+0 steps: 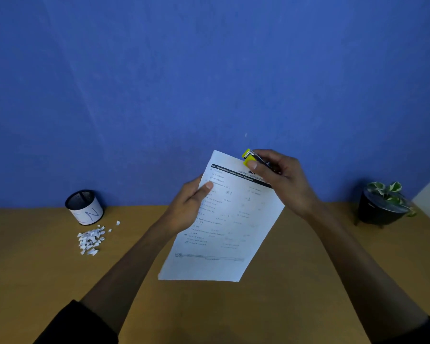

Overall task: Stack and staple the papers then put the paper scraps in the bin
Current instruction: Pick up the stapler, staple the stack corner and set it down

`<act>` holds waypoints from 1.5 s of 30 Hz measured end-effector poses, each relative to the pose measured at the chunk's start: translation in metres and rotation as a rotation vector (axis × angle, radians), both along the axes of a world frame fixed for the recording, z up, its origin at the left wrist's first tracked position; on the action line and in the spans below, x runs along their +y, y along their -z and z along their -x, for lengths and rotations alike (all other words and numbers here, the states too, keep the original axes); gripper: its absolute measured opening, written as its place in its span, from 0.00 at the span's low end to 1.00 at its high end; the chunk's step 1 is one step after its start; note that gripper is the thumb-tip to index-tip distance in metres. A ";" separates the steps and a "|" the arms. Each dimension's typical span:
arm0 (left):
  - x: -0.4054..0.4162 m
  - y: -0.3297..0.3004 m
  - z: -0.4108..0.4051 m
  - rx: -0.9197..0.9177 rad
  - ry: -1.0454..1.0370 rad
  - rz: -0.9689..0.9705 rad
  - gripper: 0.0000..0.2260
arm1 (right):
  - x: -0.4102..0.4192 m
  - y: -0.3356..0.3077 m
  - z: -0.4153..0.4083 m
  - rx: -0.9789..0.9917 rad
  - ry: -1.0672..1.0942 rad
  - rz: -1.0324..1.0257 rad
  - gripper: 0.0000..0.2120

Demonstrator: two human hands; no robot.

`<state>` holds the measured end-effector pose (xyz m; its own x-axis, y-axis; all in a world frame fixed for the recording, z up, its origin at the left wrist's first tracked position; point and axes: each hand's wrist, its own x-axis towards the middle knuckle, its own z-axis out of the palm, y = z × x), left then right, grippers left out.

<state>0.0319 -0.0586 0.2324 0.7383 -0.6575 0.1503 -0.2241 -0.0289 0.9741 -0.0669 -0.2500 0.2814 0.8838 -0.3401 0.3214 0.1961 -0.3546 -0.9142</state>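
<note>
A printed stack of papers [224, 219] is held up above the wooden desk, tilted to the right. My left hand [189, 207] grips its left edge, thumb on the front. My right hand [281, 180] holds a small yellow stapler [249, 157] clamped over the top edge of the papers near the right corner. A pile of white paper scraps [91, 239] lies on the desk at the left. Just behind the scraps stands the bin [84, 207], a black mesh cup with a white label.
A dark pot with a green and white plant [382, 204] stands at the desk's far right. A blue wall rises behind the wooden desk [308, 281]. Bare desk surface lies under and in front of the papers.
</note>
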 end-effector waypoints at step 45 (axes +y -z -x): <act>-0.004 -0.020 0.004 -0.128 0.123 -0.294 0.18 | -0.011 -0.023 -0.005 0.131 -0.062 0.663 0.28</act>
